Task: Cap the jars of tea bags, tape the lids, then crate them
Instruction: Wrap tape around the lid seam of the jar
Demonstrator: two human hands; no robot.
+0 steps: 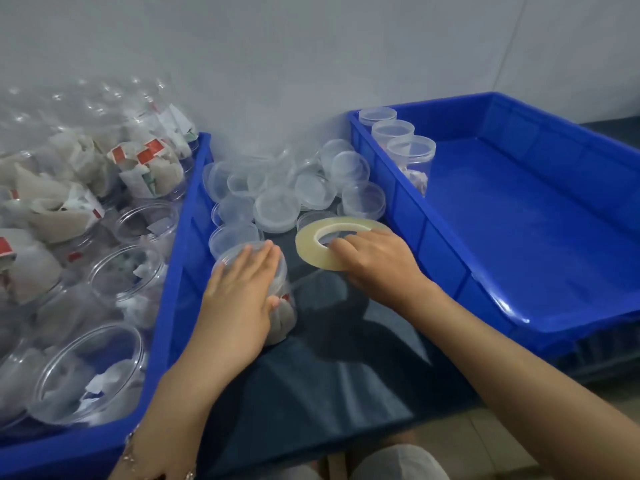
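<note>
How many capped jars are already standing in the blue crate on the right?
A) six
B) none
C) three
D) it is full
C: three capped jars stand in a row along the left wall of the right crate, near its far corner; the rest of its floor shows bare blue.
</note>
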